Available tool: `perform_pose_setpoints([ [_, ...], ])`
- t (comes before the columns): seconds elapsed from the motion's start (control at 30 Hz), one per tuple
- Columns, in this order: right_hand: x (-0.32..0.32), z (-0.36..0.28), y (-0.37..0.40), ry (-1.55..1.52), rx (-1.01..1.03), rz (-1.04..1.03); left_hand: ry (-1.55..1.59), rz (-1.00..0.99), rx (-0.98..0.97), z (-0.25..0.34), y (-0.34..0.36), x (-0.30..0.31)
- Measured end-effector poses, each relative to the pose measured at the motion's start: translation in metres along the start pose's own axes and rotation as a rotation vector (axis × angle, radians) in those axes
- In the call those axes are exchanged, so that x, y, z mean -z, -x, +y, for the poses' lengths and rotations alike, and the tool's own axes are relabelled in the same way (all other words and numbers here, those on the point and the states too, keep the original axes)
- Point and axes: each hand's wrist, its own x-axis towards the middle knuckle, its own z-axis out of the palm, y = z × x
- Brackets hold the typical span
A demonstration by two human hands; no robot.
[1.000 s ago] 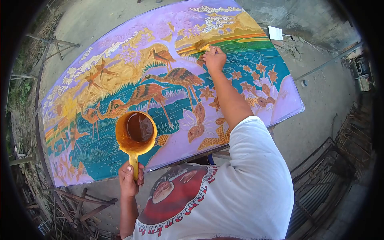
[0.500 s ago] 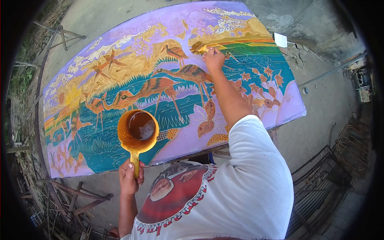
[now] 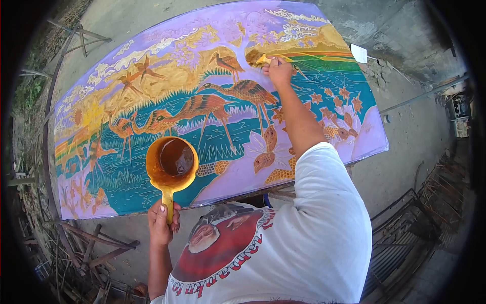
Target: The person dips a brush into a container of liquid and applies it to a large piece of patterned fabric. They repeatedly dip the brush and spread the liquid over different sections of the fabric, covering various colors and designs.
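Observation:
A large painted cloth [image 3: 167,86] with herons, flowers and purple sky lies stretched flat before me. My left hand [image 3: 162,223] grips the handle of a yellow-orange dipper [image 3: 171,164] holding dark brown dye, held over the cloth's near edge. My right hand [image 3: 280,71] reaches far across and holds a small brush [image 3: 262,59] whose tip touches a golden-brown patch near the top of the cloth. My white sleeve and printed shirt fill the lower part of the view.
Bare concrete ground surrounds the cloth. A small white square [image 3: 359,52] lies past the far right corner. Metal frames and sticks [image 3: 96,248] sit at lower left, and a metal rack [image 3: 405,238] stands at lower right.
My right hand with the brush has shifted slightly right along the golden-brown patch. The dipper stays held in about the same place; my view has drifted a little.

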Motion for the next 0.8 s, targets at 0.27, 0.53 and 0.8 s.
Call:
perform_pose_setpoints([
  [0.27, 0.005, -0.004, -0.005, -0.103, -0.013, 0.049, 0.003, -0.005, -0.017, 0.001, -0.005, -0.005],
  [0.53, 0.044, -0.010, -0.013, 0.190, 0.088, 0.026, -0.001, -0.015, -0.006, 0.003, -0.011, -0.012],
  [0.8, 0.024, -0.023, 0.002, -0.084, 0.010, 0.070, 0.001, -0.020, 0.005, 0.004, -0.015, -0.021],
])
